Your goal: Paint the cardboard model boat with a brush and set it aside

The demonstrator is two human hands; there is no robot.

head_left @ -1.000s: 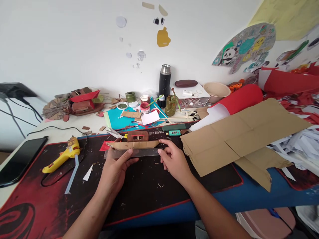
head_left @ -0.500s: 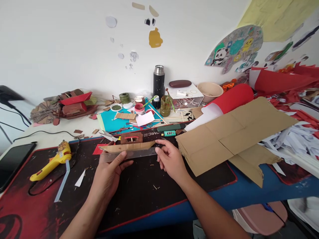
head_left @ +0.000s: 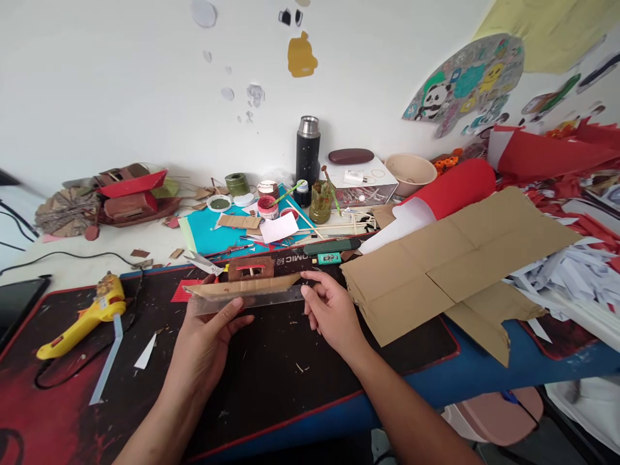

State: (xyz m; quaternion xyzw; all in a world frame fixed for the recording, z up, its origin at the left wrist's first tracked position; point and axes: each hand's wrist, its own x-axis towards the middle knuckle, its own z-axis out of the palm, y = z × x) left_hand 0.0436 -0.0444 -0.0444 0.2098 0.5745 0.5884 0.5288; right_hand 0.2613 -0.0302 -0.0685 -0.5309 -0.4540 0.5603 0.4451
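Observation:
My left hand [head_left: 213,329] is closed round the left part of a clear plastic ruler [head_left: 261,299], thumb on its near face. Along the ruler's upper edge lies a narrow cardboard strip [head_left: 252,285] with slanted ends. My right hand [head_left: 332,307] pinches the right end of the ruler, its index finger touching the tip of the strip. Both pieces are held above the dark mat [head_left: 271,381]. Just behind them sits a small brown cardboard piece [head_left: 250,268] with a red-edged opening.
A yellow glue gun [head_left: 87,316] lies left, near scissors [head_left: 206,263]. Large cardboard sheets [head_left: 411,290] cover the right side. Paint jars [head_left: 268,206], a black flask [head_left: 308,152] and a brown model boat [head_left: 135,203] stand along the back.
My view has shifted slightly. My left hand and the left end of the strip and ruler are a little farther left; the right hand stays about the same.

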